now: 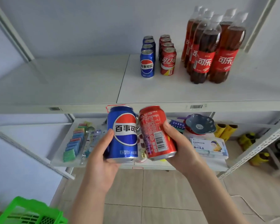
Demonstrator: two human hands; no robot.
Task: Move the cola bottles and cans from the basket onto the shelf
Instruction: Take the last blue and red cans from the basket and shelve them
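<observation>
My left hand (pixel 100 160) grips a blue cola can (pixel 122 135), held upright just below the front edge of the white shelf (pixel 87 88). Beside it my right hand (pixel 179 146) grips a red cola can (pixel 157 131), tilted slightly left, the two cans almost touching. On the shelf stand a row of blue cans (pixel 147 62), a row of red cans (pixel 167 60) and several red-labelled cola bottles (pixel 205 52) to their right. The green basket (pixel 27 210) shows its corner at the bottom left; its contents are hidden.
The shelf's left half is bare. A lower shelf (pixel 152 165) holds sponges (pixel 73 143), a blue bowl (pixel 200 124), boxed goods and yellow rolls. White uprights frame the rack on both sides. Tiled floor lies below, with a cable at the right.
</observation>
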